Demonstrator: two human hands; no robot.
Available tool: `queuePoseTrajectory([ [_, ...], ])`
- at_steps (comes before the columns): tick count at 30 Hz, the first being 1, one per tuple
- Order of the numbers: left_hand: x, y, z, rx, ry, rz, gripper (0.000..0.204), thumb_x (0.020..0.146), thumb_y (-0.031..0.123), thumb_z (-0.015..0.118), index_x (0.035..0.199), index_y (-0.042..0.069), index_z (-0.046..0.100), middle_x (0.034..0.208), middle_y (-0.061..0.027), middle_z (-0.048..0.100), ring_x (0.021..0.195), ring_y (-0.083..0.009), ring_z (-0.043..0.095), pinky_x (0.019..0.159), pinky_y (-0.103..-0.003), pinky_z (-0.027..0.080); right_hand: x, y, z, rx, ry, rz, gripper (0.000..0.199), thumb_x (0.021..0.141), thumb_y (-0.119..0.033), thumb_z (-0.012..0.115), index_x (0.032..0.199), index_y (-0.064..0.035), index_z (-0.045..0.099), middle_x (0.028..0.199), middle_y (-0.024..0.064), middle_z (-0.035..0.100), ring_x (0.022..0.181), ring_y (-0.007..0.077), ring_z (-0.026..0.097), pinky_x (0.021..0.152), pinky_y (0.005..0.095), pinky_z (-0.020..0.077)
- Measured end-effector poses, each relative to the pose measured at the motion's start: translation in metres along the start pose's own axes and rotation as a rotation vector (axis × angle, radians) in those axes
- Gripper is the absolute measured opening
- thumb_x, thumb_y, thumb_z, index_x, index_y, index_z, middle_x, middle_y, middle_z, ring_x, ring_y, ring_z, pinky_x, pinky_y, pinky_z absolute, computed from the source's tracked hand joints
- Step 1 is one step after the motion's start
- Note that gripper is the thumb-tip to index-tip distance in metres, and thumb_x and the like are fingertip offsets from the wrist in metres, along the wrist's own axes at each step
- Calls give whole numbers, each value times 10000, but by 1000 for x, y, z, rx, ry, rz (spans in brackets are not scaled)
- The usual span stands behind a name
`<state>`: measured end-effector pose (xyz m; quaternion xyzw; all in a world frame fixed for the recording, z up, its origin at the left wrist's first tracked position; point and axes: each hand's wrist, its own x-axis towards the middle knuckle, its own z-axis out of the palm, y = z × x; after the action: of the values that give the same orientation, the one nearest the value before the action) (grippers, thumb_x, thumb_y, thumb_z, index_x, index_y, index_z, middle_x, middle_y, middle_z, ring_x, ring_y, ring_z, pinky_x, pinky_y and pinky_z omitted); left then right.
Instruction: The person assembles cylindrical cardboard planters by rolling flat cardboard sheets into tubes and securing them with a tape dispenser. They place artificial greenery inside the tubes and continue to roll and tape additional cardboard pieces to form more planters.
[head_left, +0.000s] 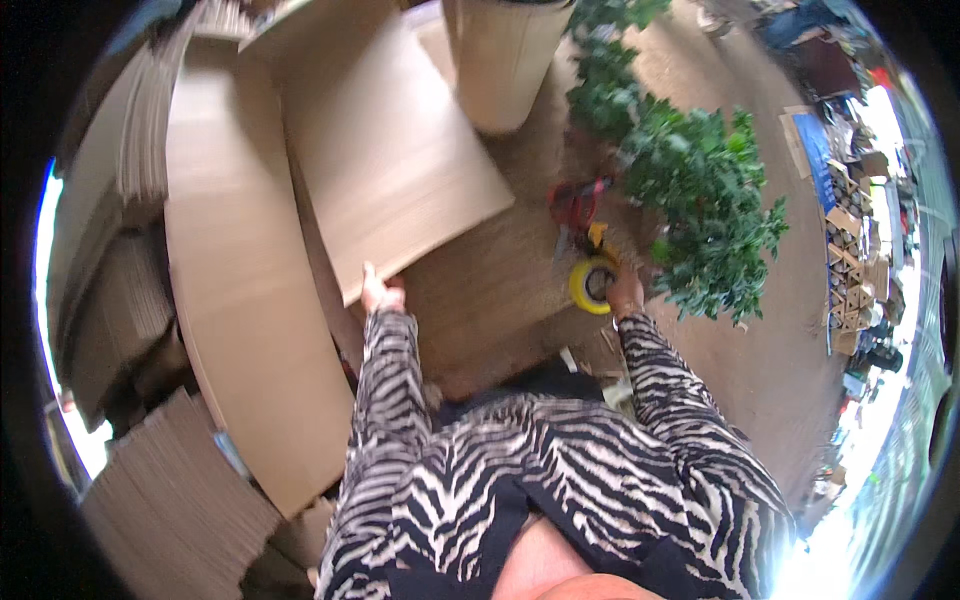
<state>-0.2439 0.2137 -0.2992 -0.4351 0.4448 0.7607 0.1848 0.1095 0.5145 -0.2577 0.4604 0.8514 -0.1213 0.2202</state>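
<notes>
My left hand is closed on the near corner of a flat brown cardboard piece, thumb on top. The piece slants away over the wooden table and is slightly blurred. At the right, my right hand is closed beside a yellow tape dispenser with a round roll. It appears to grip the dispenser, though the fingers are partly hidden. Just beyond lies a red tool, perhaps a second tape dispenser. Green leafy plants stand close to the right hand.
A long cardboard sheet runs along the left, with stacks of flattened cardboard beyond it. A tall tan bin-like container stands at the far side. Shelving with small cardboard pieces lines the far right.
</notes>
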Motion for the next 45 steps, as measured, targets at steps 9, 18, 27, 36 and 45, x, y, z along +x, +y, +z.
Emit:
queuePoseTrajectory([
  [9,-47,-8,-142,-23,60,-20,388,962,366,571,1235,93,533,1131,-77,637,994,-244,638,809,-393,584,-24,-62,-26,109,422,-97,543,777,-170,636,1282,-34,489,1260,193,531,1078,396,550,899,485,460],
  [18,-87,-13,-249,865,-329,-453,333,976,366,531,1101,73,627,1018,-93,656,841,-204,624,794,-321,528,-46,-156,-64,545,362,-814,300,771,-104,639,1068,-58,639,1015,171,621,917,353,613,803,445,504],
  [27,-31,24,-43,1320,-576,152,281,838,252,686,928,31,537,701,-58,582,549,-124,536,488,-278,463,121,-201,-207,1381,722,-369,248,870,-13,505,1079,-21,639,974,135,672,882,232,658,799,321,515],
  [36,-1,-13,91,2389,-298,351,889,602,437,900,1215,-56,484,1209,-276,591,1149,-377,580,948,-427,498,309,-211,-122,1802,549,163,264,932,-127,513,1153,-38,627,1053,136,675,1011,280,632,869,371,483],
  [45,1,-6,89,2520,-339,439,804,584,488,883,1073,-48,537,1048,-260,653,1004,-379,648,856,-430,544,425,-221,-157,572,198,83,385,931,-265,538,1264,-72,555,1225,153,598,1104,312,575,919,425,461],
])
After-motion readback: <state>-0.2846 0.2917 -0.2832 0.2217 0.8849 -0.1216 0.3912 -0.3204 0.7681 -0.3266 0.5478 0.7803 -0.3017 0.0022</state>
